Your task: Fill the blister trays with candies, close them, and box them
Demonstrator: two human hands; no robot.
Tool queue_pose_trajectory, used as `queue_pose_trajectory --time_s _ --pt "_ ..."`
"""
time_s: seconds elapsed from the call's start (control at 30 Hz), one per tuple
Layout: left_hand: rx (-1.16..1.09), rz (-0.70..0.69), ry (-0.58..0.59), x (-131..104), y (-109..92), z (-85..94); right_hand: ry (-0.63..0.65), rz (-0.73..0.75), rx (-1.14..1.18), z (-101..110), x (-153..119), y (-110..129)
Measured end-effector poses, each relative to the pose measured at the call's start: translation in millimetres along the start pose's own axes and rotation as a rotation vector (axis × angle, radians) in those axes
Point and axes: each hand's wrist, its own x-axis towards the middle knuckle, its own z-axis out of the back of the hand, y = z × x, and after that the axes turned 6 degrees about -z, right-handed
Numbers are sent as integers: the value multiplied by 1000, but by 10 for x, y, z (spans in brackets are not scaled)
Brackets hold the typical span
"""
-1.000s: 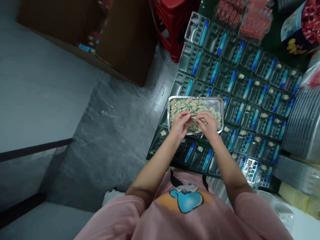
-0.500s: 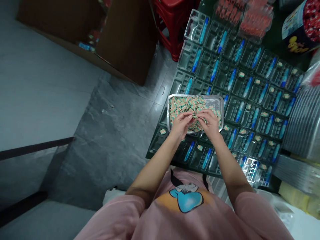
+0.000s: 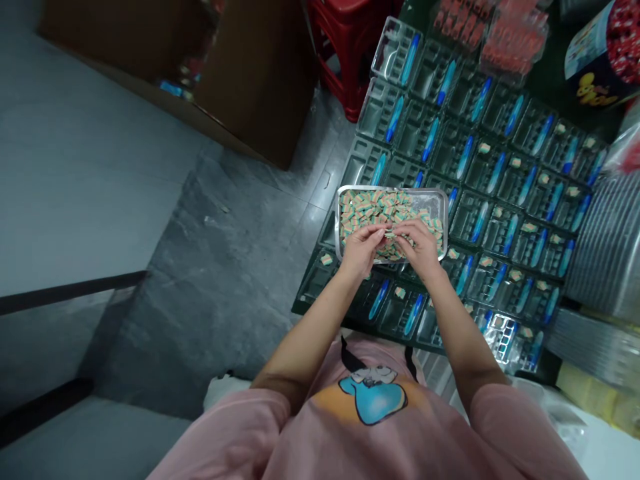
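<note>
A metal tray filled with small striped pieces in orange, white and green rests over the clear plastic blister trays. Above it my left hand and my right hand meet, fingertips pinched close together. Between them is a small stack of the striped pieces, partly covered by my fingers. Around the metal tray, rows of blister trays each hold a blue pen-shaped item. Several of those on the right and along the front also hold striped pieces.
Stacked empty blister trays stand at the right edge. At the back lie packs of red pieces beside a printed tub. A red stool and a large cardboard box are on the floor to the left.
Both hands stay in nearly the same place, pinching over the metal tray. The tray appears very slightly higher in view; otherwise little differs.
</note>
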Motion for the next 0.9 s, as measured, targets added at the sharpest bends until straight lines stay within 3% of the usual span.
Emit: queue_pose_trajectory --time_s 0.13,0.47,0.6,0.7,0.9 --pt "57 -33 -2 -17 37 31 -24 -12 22 -18 -1 -8" --pt "301 -165 30 -103 105 111 -70 -198 73 -123 -143 -8" --pt "382 -197 4 -150 115 186 15 -203 53 -154 -223 -47" --pt "424 -175 -41 -145 154 287 75 -203 -45 -102 -167 -156" --pt "406 -129 -63 -83 180 377 19 -259 -416 -44 148 -413"
